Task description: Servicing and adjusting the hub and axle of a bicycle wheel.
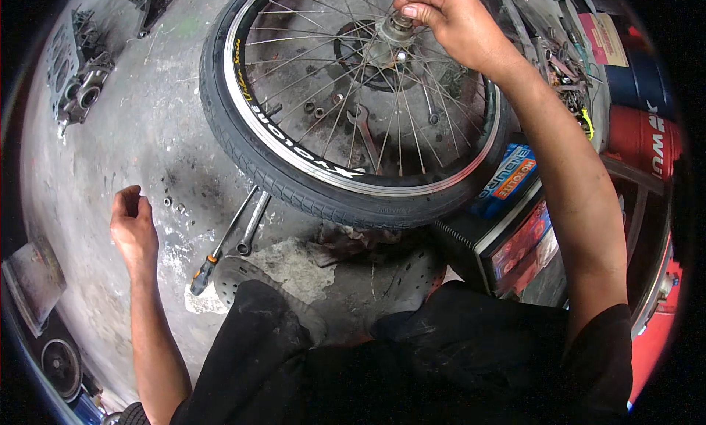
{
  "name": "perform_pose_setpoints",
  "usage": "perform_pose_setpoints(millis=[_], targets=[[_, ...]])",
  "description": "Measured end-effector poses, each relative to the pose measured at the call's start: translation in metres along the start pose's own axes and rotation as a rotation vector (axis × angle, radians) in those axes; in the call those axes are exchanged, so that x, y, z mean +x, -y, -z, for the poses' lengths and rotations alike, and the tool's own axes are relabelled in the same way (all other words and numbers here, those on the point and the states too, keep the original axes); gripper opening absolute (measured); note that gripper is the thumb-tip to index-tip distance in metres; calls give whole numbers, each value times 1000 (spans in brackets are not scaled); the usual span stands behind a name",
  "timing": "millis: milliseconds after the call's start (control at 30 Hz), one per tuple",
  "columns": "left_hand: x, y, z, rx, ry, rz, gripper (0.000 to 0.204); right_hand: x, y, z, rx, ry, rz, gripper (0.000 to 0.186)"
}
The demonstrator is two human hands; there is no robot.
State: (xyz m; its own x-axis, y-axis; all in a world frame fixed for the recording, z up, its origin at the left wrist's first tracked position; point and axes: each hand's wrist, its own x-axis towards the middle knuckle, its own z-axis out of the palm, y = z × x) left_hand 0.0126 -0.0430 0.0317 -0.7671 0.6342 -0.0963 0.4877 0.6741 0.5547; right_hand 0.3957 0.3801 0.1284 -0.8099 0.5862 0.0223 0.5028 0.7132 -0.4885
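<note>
A bicycle wheel [234,65] with a black tyre, silver rim and spokes lies in front of me. My right hand [448,20] reaches over it from the right. Its thumb and fingers are closed on a cylindrical metal hub part [398,29] that sticks up at the wheel's centre. Away to the left of the tyre, my left hand [134,230] hovers over the grey floor with fingers curled in; whatever is in them is hidden. Beneath the spokes show an open-end wrench [362,134] and several nuts [309,107]. Two small nuts [168,201] lie right of my left hand.
A screwdriver [202,276] and a ring wrench [248,241] lie between the tyre and my shoe. A battery box [507,176] stands under the tyre's right side. Engine parts [79,83] sit far left; tools [566,76] and drums [636,134] are at right.
</note>
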Motion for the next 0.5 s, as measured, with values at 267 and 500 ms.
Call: perform_pose_setpoints(millis=[267,500], targets=[[-1,-13,0,-76,-13,4,24,-1,6,-6,-31,-64,-19,21],[0,-32,2,-194,-14,-59,23,-5,17,0,63,-57,-149,26]])
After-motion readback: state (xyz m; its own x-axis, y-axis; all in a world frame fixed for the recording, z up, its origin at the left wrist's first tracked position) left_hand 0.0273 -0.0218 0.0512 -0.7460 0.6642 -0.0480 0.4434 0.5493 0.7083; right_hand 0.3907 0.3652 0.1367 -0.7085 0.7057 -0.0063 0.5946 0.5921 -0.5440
